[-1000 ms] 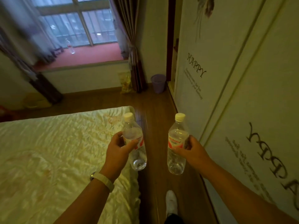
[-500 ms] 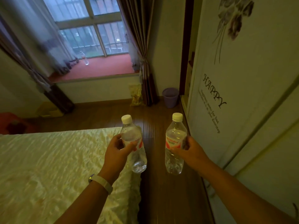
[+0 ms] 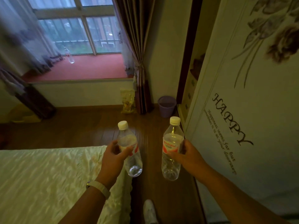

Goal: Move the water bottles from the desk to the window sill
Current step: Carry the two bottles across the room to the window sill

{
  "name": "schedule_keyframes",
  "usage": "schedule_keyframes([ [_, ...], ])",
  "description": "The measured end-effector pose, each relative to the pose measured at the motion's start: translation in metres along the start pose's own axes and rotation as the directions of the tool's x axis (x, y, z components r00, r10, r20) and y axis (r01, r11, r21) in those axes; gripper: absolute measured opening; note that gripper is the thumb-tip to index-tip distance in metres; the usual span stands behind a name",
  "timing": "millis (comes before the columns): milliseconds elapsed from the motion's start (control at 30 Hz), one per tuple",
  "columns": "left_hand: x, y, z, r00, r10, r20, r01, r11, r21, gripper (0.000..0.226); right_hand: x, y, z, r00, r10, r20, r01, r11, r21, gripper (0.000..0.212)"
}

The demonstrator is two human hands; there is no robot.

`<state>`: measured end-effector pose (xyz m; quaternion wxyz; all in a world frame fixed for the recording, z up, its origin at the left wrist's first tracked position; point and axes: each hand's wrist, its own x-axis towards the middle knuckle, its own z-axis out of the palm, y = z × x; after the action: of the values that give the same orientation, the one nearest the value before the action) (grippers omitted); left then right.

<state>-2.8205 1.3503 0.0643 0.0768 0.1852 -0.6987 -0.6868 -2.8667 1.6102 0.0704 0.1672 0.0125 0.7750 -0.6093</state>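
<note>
Left hand (image 3: 113, 159) is gripping left bottle (image 3: 133, 165), right hand (image 3: 191, 157) gripping right bottle (image 3: 172, 139), partly hiding labels; floor (image 3: 152, 143) is lying open toward far sill (image 3: 90, 70).

The left bottle (image 3: 128, 139) and the right bottle (image 3: 173, 136) were clear, glossy plastic with smooth pale caps (image 3: 122, 125). The floor (image 3: 97, 126) was polished wood that caught the light. The bedspread (image 3: 40, 175) was crinkled cloth with a satin sheen, the curtain (image 3: 135, 38) heavy folded cloth, the bin (image 3: 166, 108) smooth plastic, the window sill (image 3: 90, 69) matt red.
</note>
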Motion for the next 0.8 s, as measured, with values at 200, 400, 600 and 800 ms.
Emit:
schedule_keyframes([
  [200, 0.118, 0.039, 0.014, 0.997, 0.041, 0.068, -0.038, 0.998, -0.054, 0.038, 0.109, -0.051, 0.001, 0.999, -0.034, -0.006, 0.034, 0.999, -0.016, 0.059],
  [400, 0.206, 0.065, 0.016, 0.997, 0.071, 0.017, -0.07, 0.997, -0.04, 0.043, 0.195, -0.085, 0.004, 0.999, -0.039, -0.001, 0.039, 0.999, -0.029, 0.066],
  [600, 0.287, 0.075, 0.018, 0.994, 0.087, -0.064, -0.088, 0.996, -0.015, 0.04, 0.291, -0.109, 0.009, 0.996, -0.065, 0.067, 0.063, 0.998, 0.022, 0.048],
  [800, 0.374, 0.086, 0.037, 0.988, 0.079, -0.131, -0.078, 0.997, 0.01, 0.048, 0.405, -0.128, 0.008, 0.984, -0.089, 0.152, 0.088, 0.996, 0.013, 0.045],
])
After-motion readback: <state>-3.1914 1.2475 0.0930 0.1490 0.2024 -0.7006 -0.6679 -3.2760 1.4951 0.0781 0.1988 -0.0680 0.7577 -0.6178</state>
